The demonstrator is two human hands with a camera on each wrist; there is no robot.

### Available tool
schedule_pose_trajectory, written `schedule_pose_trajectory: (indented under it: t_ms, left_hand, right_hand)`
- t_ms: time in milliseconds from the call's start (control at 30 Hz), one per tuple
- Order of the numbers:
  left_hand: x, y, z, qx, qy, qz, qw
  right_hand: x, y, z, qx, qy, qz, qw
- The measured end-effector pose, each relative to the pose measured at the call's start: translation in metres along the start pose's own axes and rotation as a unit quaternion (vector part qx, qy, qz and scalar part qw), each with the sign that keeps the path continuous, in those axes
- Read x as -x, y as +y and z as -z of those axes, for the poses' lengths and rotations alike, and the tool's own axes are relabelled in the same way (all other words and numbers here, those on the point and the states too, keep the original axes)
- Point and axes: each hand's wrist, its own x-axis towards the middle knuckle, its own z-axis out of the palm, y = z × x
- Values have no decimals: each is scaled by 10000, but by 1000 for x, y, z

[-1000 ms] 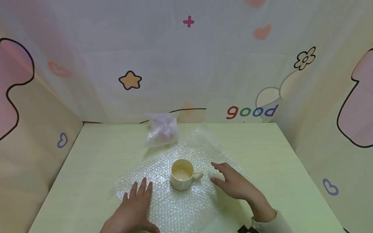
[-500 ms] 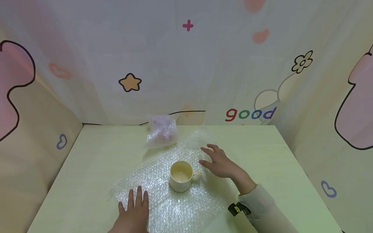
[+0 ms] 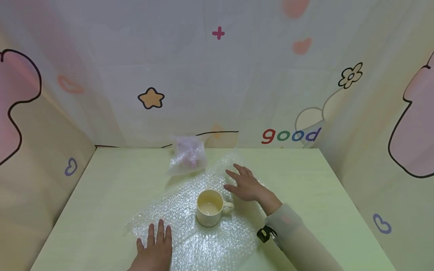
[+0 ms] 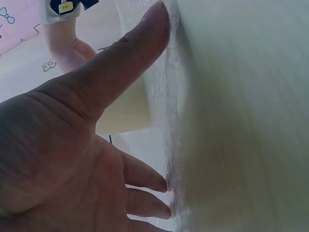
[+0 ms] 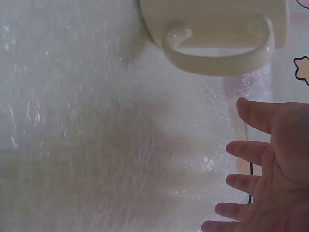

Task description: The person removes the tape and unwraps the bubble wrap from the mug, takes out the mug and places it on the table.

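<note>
A cream mug (image 3: 209,214) stands upright on a sheet of bubble wrap (image 3: 184,205) spread across the table, its handle pointing right. At the sheet's near left edge is my left hand (image 3: 154,246), fingers spread and extended; the left wrist view has its thumb and fingertips touching the wrap's edge. My right hand (image 3: 245,185) hovers behind and right of the mug, above the wrap, fingers spread and holding nothing. In the right wrist view the mug's handle (image 5: 219,63) is apart from the fingers (image 5: 246,152).
A bubble-wrapped bundle (image 3: 188,156), with something pinkish inside, sits at the back of the pale green table (image 3: 301,180). Printed cloth (image 3: 190,67) hangs as a wall behind, with more cloth at both sides.
My right hand has moved away from me and leftward, past the mug's handle. My left hand has drawn slightly back towards me. The mug stays in place on the wrap.
</note>
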Motion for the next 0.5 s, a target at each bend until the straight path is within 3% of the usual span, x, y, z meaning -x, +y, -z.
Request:
schedule_pose_trajectory:
  t_ms: [500]
  left_hand:
    - [-4, -6, -4, 248, -130, 104, 9996]
  right_hand:
    - [-19, 9, -5, 77, -449, -241, 9987]
